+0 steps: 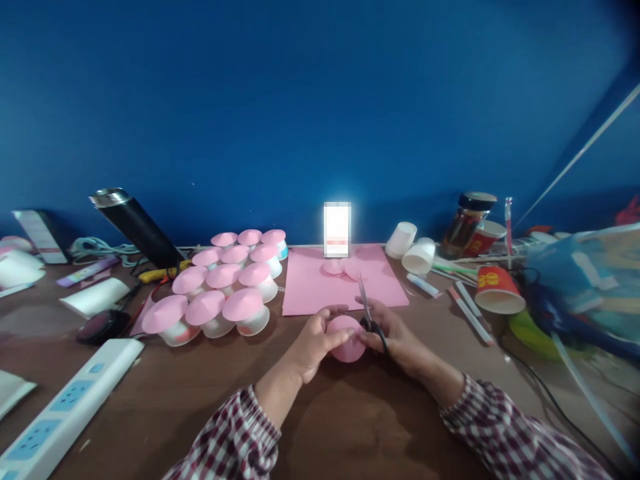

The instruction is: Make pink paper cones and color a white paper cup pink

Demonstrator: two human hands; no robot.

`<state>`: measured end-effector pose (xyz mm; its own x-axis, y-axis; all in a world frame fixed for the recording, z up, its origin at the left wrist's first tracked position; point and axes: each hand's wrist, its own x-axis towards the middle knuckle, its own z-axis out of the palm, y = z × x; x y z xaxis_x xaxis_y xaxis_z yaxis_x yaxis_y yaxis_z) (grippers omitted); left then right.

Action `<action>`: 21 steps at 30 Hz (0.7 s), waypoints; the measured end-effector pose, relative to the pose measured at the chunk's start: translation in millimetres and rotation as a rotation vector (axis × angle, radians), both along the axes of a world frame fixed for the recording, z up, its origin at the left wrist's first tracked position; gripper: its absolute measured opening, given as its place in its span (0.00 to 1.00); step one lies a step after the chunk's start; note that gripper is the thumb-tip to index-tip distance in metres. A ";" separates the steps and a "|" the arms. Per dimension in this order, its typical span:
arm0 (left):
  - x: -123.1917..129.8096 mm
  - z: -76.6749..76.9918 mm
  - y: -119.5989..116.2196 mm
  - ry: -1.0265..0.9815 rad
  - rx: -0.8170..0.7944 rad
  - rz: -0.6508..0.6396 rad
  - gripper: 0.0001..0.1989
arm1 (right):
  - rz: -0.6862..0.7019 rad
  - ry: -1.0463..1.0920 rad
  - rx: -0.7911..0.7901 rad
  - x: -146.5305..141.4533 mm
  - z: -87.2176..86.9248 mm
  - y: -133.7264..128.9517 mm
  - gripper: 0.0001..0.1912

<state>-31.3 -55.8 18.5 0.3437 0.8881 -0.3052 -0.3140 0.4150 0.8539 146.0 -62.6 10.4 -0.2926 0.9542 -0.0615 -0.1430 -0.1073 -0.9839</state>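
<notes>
A round pink paper disc is gripped at its left side by my left hand, thumb lying across its face. My right hand has its fingers through the handles of a pair of black-handled scissors, blades pointing up and away from me. The right fingertips reach the disc's right edge; whether they pinch it is hard to tell. Just beyond lies a stack of pink paper sheets, with small pink paper pieces on top and a bright phone screen standing behind it.
On the left, several paper cups wear pink cone tops. A black flask leans behind a white power strip. To the right are white paper cups, a red paper cup, markers and a jar. A blue wall rises behind.
</notes>
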 end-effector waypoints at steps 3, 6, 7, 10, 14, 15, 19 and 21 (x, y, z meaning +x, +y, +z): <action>-1.4 -2.3 0.5 0.040 0.025 -0.063 0.27 | -0.003 -0.034 0.019 -0.6 -0.9 -0.7 0.34; -1.0 -4.6 0.6 0.010 0.037 -0.082 0.27 | -0.029 -0.047 0.031 -0.9 -2.8 -0.5 0.33; -0.8 -4.9 0.9 0.008 0.039 -0.075 0.27 | -0.039 -0.049 0.032 -0.9 -3.2 -0.4 0.33; -0.2 -4.0 2.0 0.015 0.027 -0.047 0.25 | -0.062 -0.045 0.034 -1.6 -3.6 -0.5 0.33; 1.4 -2.6 2.8 -0.024 0.034 -0.068 0.25 | -0.114 -0.037 0.041 -3.4 -4.0 -0.9 0.32; 1.7 -3.0 2.8 -0.036 0.037 -0.077 0.25 | -0.132 -0.039 0.045 -3.8 -4.5 -1.1 0.32; -0.6 -6.3 3.3 -0.037 0.015 -0.060 0.26 | -0.162 -0.055 0.071 -3.6 -5.6 -2.2 0.30; -4.3 -7.7 4.9 -0.036 -0.038 -0.003 0.27 | -0.147 -0.063 0.079 -2.5 -5.0 -2.7 0.26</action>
